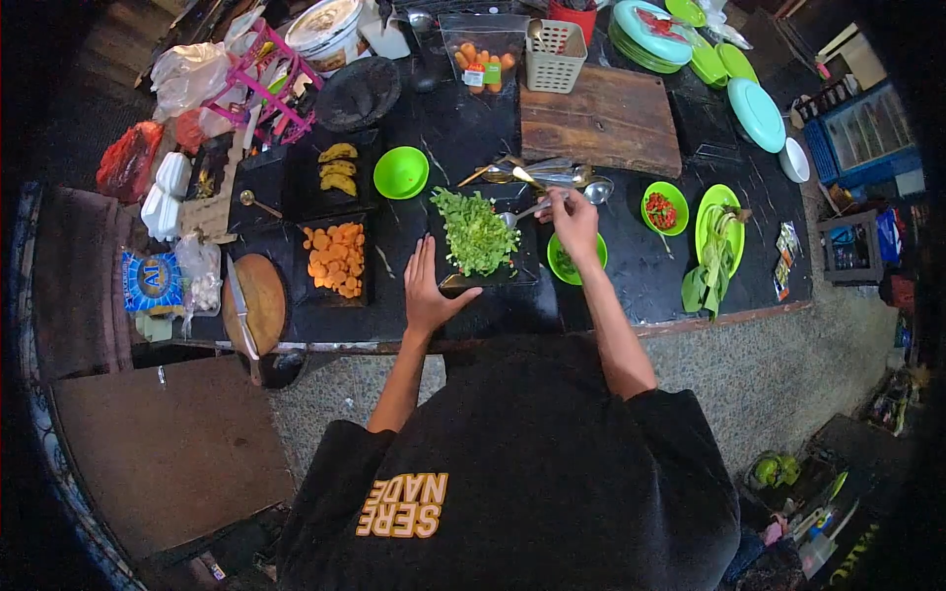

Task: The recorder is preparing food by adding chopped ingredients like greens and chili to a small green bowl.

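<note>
A heap of chopped leafy greens (475,233) lies on a black rectangular plate (526,275) in front of me. My right hand (570,221) grips a metal spoon (528,210), its bowl touching the right side of the heap. At the plate's left edge rests my left hand (431,288), fingers stretched and thumb apart, holding nothing. Below my right forearm, partly covered, sits a green bowl (554,255) with dark green bits inside. Several metal spoons and other utensils (547,171) lie just beyond the plate.
Sliced carrots (335,258) and bananas (338,170) occupy black plates to the left, near an empty green bowl (400,172). A knife (242,310) lies across a round wooden board (262,295), its handle past the table edge. Rightward are chopped chillies (660,211) and leafy stalks (713,258).
</note>
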A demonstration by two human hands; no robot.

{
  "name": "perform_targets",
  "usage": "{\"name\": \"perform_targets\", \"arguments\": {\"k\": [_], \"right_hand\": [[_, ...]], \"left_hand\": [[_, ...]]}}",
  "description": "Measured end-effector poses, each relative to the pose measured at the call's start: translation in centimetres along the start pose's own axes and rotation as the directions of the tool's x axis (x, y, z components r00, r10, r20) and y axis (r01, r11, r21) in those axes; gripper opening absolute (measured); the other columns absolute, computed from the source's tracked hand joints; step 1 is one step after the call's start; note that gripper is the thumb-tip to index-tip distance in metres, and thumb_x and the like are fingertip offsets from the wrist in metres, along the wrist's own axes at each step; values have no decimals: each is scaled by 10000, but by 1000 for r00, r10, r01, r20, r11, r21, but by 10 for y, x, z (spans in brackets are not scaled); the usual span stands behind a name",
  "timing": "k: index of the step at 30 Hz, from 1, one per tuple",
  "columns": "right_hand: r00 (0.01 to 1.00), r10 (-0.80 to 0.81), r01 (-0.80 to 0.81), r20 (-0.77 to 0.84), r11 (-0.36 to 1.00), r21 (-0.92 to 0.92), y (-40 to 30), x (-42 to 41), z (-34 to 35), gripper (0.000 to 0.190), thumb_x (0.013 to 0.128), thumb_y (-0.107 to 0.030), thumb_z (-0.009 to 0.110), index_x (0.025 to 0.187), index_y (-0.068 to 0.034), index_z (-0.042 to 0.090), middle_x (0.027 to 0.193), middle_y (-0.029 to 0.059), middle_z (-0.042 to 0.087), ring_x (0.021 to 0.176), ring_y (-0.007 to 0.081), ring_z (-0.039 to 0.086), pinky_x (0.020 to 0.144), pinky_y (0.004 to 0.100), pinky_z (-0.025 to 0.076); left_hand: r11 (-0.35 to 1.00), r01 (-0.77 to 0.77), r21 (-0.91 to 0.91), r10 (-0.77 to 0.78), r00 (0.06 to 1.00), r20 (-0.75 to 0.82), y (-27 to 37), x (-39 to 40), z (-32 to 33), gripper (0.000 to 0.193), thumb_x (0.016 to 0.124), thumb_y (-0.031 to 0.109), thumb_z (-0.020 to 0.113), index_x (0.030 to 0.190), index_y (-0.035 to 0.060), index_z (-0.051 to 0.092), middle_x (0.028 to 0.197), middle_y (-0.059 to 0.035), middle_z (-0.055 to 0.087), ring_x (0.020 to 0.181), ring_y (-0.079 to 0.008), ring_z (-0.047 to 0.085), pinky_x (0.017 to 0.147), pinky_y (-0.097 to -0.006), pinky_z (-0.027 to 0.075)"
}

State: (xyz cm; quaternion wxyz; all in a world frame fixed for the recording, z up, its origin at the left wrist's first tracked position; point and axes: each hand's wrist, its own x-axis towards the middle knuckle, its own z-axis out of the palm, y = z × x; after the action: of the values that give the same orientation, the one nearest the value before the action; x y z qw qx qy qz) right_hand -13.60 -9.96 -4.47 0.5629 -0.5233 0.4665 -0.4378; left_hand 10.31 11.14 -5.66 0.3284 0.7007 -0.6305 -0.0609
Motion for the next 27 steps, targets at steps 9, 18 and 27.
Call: {"name": "perform_targets", "arguments": {"k": [9, 18, 27], "right_hand": [[999, -32, 32, -16, 999, 22, -3, -7, -17, 235, 1135, -120, 591, 1226, 65, 704, 1011, 145, 787, 833, 214, 788, 742, 326, 651], [999, -41, 42, -20, 998, 42, -2, -18, -21, 216, 1132, -123, 607, 1195, 57, 709, 1003, 125, 793, 831, 184, 785, 737, 316, 644], [1000, 24, -22, -12, 989, 149, -2, -17, -25, 230, 1137, -133, 603, 1199, 62, 709, 1043, 140, 790, 841, 203, 787, 750, 319, 654]], "left_hand": [[997, 56, 49, -59, 997, 52, 0, -4, 1, 1336, 723, 687, 921, 1638, -101, 350, 1640, -317, 461, 1578, -470, 375, 1270, -605, 304], [995, 60, 82, -62, 998, 29, -1, -2, -1, 1331, 700, 672, 940, 1624, -106, 381, 1641, -307, 471, 1592, -479, 350, 1290, -622, 259], [996, 44, 83, -45, 999, 12, -1, -3, 0, 1338, 704, 680, 933, 1635, -95, 366, 1635, -307, 478, 1590, -475, 357, 1291, -612, 261]]}}
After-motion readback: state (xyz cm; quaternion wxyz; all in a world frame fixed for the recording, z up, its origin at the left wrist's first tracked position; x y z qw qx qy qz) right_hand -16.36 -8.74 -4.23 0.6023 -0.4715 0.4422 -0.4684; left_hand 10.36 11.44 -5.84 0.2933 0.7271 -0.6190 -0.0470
